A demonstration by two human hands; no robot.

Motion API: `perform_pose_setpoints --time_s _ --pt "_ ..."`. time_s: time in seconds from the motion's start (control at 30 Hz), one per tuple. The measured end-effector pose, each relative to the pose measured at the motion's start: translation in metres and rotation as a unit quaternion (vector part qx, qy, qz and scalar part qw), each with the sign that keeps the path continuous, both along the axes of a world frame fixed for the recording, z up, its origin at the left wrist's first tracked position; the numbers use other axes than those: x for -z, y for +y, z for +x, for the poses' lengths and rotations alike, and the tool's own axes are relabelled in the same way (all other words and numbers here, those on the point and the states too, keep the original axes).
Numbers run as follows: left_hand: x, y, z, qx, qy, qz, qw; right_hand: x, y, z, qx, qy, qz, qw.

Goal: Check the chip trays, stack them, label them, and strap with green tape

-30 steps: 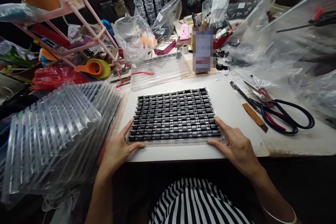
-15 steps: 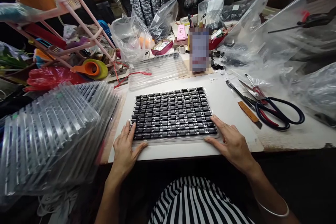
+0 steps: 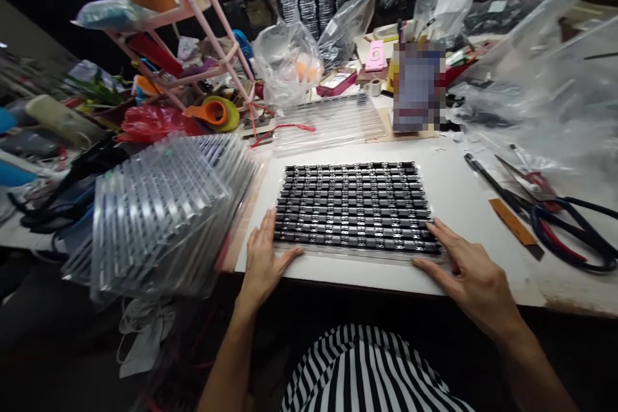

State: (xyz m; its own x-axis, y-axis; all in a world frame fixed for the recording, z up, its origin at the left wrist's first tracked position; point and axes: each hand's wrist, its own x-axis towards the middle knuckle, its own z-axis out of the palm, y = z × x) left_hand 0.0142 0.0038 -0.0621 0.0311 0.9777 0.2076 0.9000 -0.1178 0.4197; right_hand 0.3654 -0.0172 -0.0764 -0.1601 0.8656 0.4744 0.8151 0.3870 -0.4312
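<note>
Evidently, a shallow rectangular clear plastic tray [image 3: 357,255] is laid flat on the white work surface [image 3: 357,276], between the two hands, near the front edge. Its long axis is directed left to right, roughly parallel to that edge, with the short sides directed away from the person. It is filled with crosswise rows of small black components [image 3: 355,206] bearing pale markings. The left-hand corner is bracketed by the left hand [image 3: 264,261], fingers close together and thumb spread; the right-hand corner is bracketed by the right hand [image 3: 476,280], thumb and index parted. To the left, clear ridged plastic trays [image 3: 159,206] are piled askew, dark contents being visible through some. Behind, a clear ridged sheet [image 3: 333,122] is crossed by a red cord [image 3: 294,126]; beyond it, pale items are held in a magenta open box [image 3: 338,82]. The right side is occupied by dark-handled scissors [image 3: 570,225] and an orange strip with a dark tip [image 3: 512,224].
</note>
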Motion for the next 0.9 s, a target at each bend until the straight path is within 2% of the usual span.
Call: perform_pose_setpoints --time_s 0.17,0.33,0.9 --pt "-0.005 -0.0006 0.0039 -0.045 -0.057 0.003 0.997 -0.0019 -0.0028 -0.0012 0.014 -0.003 -0.014 1.0" --pt "-0.0079 -0.0004 0.0066 -0.068 -0.064 0.013 0.996 -0.0025 -0.0027 -0.0023 0.035 -0.025 -0.01 0.999" --pt "-0.004 0.0004 0.0057 -0.074 -0.038 0.026 0.996 -0.0011 -0.0042 -0.0014 0.042 -0.033 -0.022 0.998"
